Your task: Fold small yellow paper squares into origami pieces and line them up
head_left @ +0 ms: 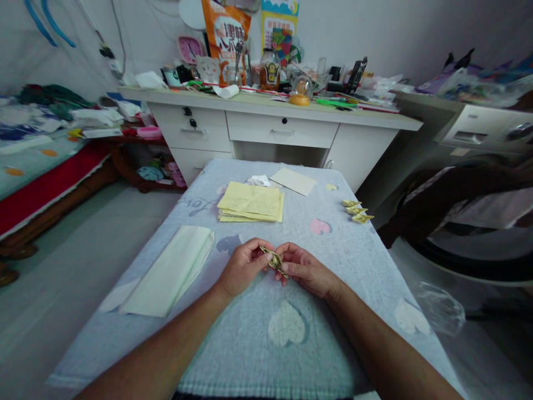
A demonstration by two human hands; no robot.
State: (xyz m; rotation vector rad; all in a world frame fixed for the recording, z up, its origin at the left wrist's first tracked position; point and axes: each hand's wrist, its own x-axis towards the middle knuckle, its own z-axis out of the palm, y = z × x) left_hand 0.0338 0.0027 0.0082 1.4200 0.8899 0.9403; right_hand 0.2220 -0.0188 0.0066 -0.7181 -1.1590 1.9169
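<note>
Between my two hands, above the middle of the cloth-covered table, is a small folded paper ingot [275, 262], golden with dark edges. My left hand [246, 265] pinches its upper left end between thumb and fingers. At its lower right end, my right hand [307, 269] grips it the same way. Beyond my hands lies a stack of yellow paper sheets [251, 201]. Several similar folded yellow paper ingots [357, 211] sit in a row near the table's right edge. The undersides of the fingers are partly hidden.
A folded pale cloth or paper [172, 272] lies on the left of the table [320, 344]. Behind the stack are a crumpled white tissue [259, 180] and a cream card [293, 181]. A cluttered white desk [283, 126] stands beyond, with a washing machine [478, 133] to the right.
</note>
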